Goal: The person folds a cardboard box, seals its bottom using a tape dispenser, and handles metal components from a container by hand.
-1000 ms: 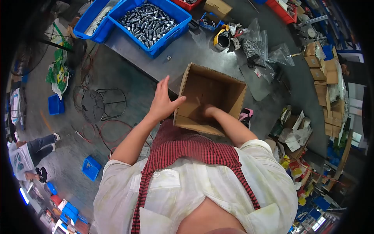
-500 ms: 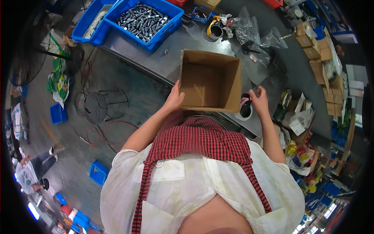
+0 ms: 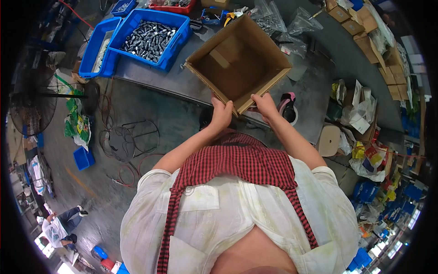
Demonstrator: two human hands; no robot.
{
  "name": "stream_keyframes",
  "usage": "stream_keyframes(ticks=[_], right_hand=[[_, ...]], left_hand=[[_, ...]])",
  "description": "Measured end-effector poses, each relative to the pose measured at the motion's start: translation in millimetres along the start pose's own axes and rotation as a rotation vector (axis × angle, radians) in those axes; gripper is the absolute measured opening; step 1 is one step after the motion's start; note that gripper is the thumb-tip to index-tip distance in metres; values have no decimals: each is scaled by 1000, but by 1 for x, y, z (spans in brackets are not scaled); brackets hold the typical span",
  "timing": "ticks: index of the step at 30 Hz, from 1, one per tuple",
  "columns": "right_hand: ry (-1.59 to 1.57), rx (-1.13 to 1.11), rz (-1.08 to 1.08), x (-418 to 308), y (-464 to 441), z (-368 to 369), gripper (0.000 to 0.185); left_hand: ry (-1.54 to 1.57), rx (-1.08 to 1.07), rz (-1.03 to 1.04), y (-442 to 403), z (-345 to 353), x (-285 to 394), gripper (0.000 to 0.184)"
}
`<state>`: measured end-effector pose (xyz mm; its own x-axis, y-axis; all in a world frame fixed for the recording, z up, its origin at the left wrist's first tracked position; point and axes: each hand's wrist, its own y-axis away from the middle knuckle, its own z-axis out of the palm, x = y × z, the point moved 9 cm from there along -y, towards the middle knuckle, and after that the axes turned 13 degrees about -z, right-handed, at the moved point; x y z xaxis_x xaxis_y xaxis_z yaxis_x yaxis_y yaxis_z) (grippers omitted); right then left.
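An open cardboard box [image 3: 246,68] is tilted with a corner toward my body, and its inside faces me. Nothing loose shows inside it; a strip of tape or lighter cardboard lies on an inner wall. My left hand [image 3: 221,112] grips the near left edge, thumb on the rim. On the near right edge my right hand [image 3: 266,106] grips the rim in the same way. Right of my right hand, a roll of tape [image 3: 288,109] with something pink and black in it rests on the metal table [image 3: 159,86].
A blue bin [image 3: 175,52] of dark metal parts stands at the table's far left, beside another blue bin [image 3: 109,57]. Plastic bags [image 3: 299,23] of parts lie beyond the box. A fan [image 3: 34,96] and a stool [image 3: 123,141] stand left. Another person [image 3: 57,228] is at the lower left.
My right hand has come from inside the box, past the tape roll, to its near right edge. The box has turned and moved away from my body. My left hand has shifted to the near left edge.
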<state>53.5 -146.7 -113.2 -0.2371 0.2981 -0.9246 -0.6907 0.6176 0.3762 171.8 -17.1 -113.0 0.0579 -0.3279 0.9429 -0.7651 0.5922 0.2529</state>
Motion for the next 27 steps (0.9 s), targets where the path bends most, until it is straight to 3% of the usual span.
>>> stream_keyframes(ticks=[2, 4, 6, 8, 9, 12, 14, 15, 17, 18, 20, 22, 24, 25, 27], right_hand=[[-42, 52, -56, 0, 2, 7, 29], [-120, 22, 39, -5, 17, 19, 32], [-151, 7, 118, -4, 34, 23, 34], [-189, -10, 198, 1, 49, 21, 35], [-51, -175, 192, 0, 57, 17, 36], [469, -594, 138, 21, 70, -20, 40], [735, -660, 258, 53, 70, -61, 40], [731, -659, 259, 63, 67, -74, 40], [491, -169, 218, 65, 49, -118, 40], [249, -38, 191, 60, 43, -120, 47], [58, 66, 165, 40, 27, -109, 56], [66, 47, 146, 33, 7, -85, 61], [72, 29, 124, 22, -1, -61, 66], [115, 11, 142, 16, -3, -50, 67], [155, -10, 163, 14, -8, -37, 67]], left_hand=[[18, -108, 0, -11, -9, 14, 70], [-39, -28, 24, -18, -25, 31, 69], [68, -181, -3, -36, -37, 34, 65], [-96, -157, -65, -57, -62, 36, 59], [-135, -168, 26, -70, -70, 35, 53], [-478, -162, 9, -94, -82, 46, 48], [-598, -127, -44, -108, -83, 40, 48], [-713, -88, -95, -115, -85, 35, 47], [-704, -80, -76, -128, -84, 33, 46], [-689, -68, -57, -131, -83, 33, 46], [-685, -49, -93, -133, -79, 32, 45], [-687, -32, -124, -138, -79, 21, 44], [-389, 6, 3, -145, -82, 10, 48], [-395, 1, 7, -141, -80, 13, 48], [-327, 140, -114, -119, -96, 5, 52]])
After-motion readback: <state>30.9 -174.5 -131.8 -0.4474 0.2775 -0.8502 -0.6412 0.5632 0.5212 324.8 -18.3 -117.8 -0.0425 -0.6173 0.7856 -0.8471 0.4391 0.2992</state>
